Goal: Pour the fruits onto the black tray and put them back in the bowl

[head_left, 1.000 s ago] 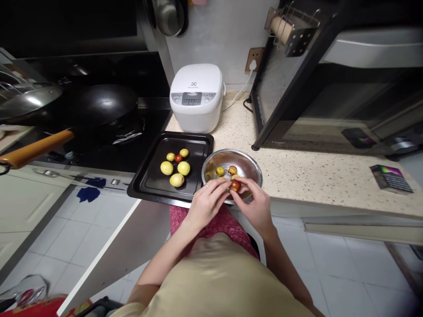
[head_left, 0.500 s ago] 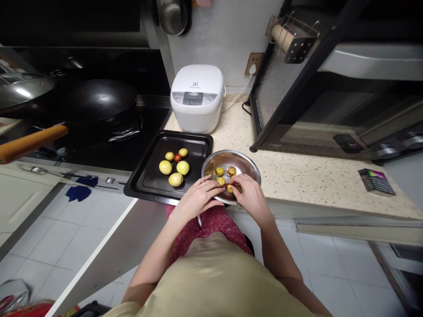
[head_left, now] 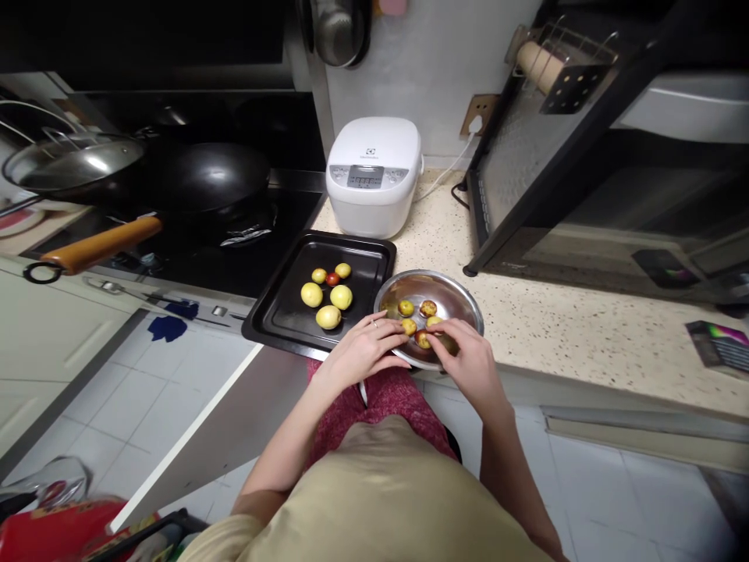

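A stainless steel bowl [head_left: 462, 300] stands at the counter's front edge with several small jujubes in it, yellow-green with brown patches. My right hand [head_left: 465, 355] reaches over the bowl's right side, its thumb and fingers pinching a reddish-brown jujube [head_left: 422, 339] low in the bowl. From the left, my left hand [head_left: 366, 347], with a ring on it, lies across the rim with fingers stretched out. Its fingertips are by a yellow jujube [head_left: 408, 327]. Left of the bowl, a black baking tray [head_left: 281, 312] carries several yellow-green jujubes [head_left: 341, 297] and one red jujube [head_left: 332, 279].
A white rice cooker [head_left: 374, 176] sits behind the tray. A wok [head_left: 211, 179] with a wooden handle [head_left: 102, 243] rests on the stove at left. On the right stand a black oven [head_left: 585, 211] and a small dark box [head_left: 719, 347]. Below the tray, a cabinet door [head_left: 193, 421] hangs open.
The whole view has shifted, so the counter things appear farther right. Both hands stay at the bowl, and the right one still pinches the reddish-brown jujube.
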{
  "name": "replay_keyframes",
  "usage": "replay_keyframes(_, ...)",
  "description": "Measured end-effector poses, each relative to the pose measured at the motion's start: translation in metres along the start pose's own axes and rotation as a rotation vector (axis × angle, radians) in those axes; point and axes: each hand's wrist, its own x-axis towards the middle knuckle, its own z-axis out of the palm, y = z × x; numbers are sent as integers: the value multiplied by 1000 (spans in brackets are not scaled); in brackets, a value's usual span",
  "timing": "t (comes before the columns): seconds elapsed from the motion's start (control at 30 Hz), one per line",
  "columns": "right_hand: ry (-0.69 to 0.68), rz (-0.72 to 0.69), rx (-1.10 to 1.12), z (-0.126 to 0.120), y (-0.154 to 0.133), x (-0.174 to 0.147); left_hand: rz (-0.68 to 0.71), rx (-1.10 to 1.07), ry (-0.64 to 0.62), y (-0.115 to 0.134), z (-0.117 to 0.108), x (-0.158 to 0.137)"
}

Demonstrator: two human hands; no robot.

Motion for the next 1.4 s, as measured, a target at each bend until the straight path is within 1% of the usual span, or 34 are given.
replay_keyframes(0.07,57,-22,15,-4,0,-3,-48,3,41,-3,-5,-2)
replay_keyframes(0.13,110,-34,20,-7,-1,-4,-131,21,122,-11,-12,-6)
replay_keyframes(0.2,144,-39,20,-10,-1,-5,-238,65,208,-26,-22,-10)
replay_keyframes(0.27,168,-48,16,-12,-2,-5,-350,149,246,-46,-33,-14)
replay_keyframes(0.33,187,-69,14,-12,-3,-5,-455,269,222,-70,-44,-16)
replay_keyframes(0.4,199,-91,19,-11,-5,-5,-517,360,157,-91,-52,-15)
replay_keyframes(0.5,203,-97,28,-9,-6,-6,-517,425,30,-109,-60,-9)
replay_keyframes(0.6,217,-88,30,-9,-6,-9,-501,454,-55,-114,-61,-1)
replay_keyframes(0.67,229,-78,25,-10,-6,-10,-497,470,-79,-116,-59,4)
replay_keyframes(0.87,238,-75,22,-12,-7,-13,-501,502,-99,-119,-54,8)
replay_keyframes(0.93,246,-81,25,-12,-8,-12,-512,514,-92,-117,-55,8)
replay_keyframes(1.03,256,-87,33,-11,-10,-12,-544,535,-47,-109,-58,8)
replay_keyframes(1.1,254,-92,40,-11,-11,-11,-555,520,3,-102,-62,7)
replay_keyframes(1.17,248,-97,51,-9,-13,-11,-557,453,85,-93,-64,5)
replay_keyframes(1.23,247,-104,64,-7,-15,-10,-543,330,204,-82,-65,3)
replay_keyframes(1.3,252,-121,78,-4,-20,-9,-499,181,332,-66,-62,3)
replay_keyframes(1.4,259,-174,100,3,-29,-7,-412,-78,449,-35,-49,4)
